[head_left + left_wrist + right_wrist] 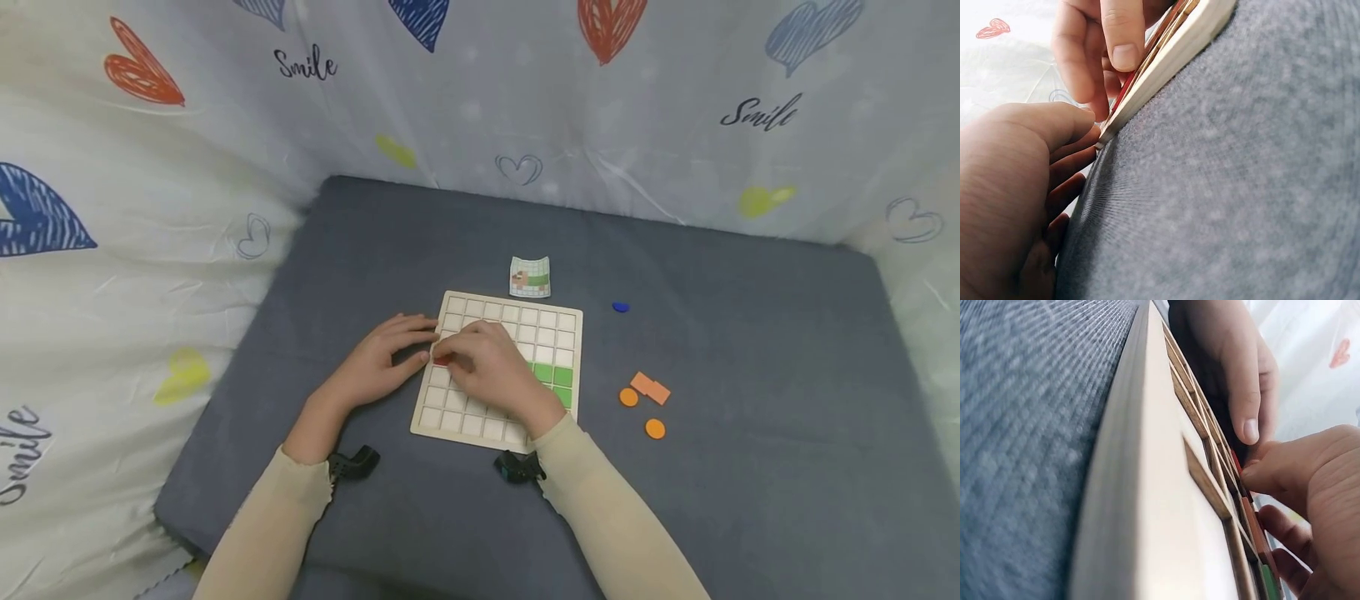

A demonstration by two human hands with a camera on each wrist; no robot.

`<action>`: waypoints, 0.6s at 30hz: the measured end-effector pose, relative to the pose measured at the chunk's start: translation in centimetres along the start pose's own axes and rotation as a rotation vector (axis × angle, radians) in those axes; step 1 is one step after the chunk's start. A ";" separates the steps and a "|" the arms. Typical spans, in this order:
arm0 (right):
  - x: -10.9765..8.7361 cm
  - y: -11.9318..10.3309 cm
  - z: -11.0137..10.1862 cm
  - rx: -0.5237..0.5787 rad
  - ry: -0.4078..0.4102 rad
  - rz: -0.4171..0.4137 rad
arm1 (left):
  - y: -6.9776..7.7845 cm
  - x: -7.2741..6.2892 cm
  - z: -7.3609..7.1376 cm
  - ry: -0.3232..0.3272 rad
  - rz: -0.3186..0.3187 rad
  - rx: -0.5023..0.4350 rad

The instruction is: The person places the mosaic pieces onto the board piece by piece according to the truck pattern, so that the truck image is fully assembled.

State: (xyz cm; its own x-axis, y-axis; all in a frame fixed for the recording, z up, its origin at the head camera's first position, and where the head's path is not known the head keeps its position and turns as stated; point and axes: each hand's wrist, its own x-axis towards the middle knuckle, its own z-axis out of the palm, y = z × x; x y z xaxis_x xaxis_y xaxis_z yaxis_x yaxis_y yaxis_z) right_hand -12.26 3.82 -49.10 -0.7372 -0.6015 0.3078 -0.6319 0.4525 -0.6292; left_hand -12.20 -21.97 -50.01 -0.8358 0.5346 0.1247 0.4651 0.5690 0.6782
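Note:
A square wooden grid board [528, 317] lies on the dark grey cloth. My right hand [491, 367] reaches across it, thumb and fingertips bunched at a small red tile [441, 362] near the left edge; the right wrist view shows them pinching this red tile [1236, 461] low in its cell. Touching or nearly touching the board's left edge, my left hand [380, 358] lies with fingers extended. Green tiles [562, 377] fill cells on the right side. A brownish tile [1254, 525] sits beneath my right fingers, and my right hand hides the middle cells.
A small pattern card [529, 277] lies just beyond the board. To the right are two orange discs [628, 397], overlapping salmon rectangles [650, 387] and a blue piece [620, 307]. Printed white curtains [465, 108] hang behind the table and along the left side.

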 end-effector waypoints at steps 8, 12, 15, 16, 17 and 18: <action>-0.1 0.4 -0.7 0.146 -0.010 0.088 | 0.2 -0.2 -0.1 -0.008 -0.029 -0.001; -0.2 0.6 -0.9 0.148 -0.011 0.097 | 0.3 -0.1 -0.1 -0.010 -0.034 -0.007; -0.3 0.7 -1.0 0.155 0.009 0.098 | 0.3 -0.1 -0.1 -0.009 -0.032 -0.008; -0.3 0.7 -1.1 0.162 0.017 0.101 | 0.3 -0.1 -0.1 -0.008 -0.032 -0.007; -0.4 0.7 -1.1 0.167 0.026 0.104 | 0.4 -0.1 -0.1 -0.008 -0.032 -0.006; -0.4 0.7 -1.2 0.169 0.038 0.107 | 0.3 -0.1 -0.1 -0.008 -0.035 -0.005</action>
State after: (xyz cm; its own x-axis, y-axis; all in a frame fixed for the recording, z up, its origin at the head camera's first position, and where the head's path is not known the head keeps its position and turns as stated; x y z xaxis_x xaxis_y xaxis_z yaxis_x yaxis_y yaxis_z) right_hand -12.66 5.19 -48.75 -0.8086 -0.5294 0.2569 -0.5023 0.3936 -0.7699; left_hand -12.01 -21.88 -49.72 -0.8491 0.5196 0.0955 0.4345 0.5840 0.6856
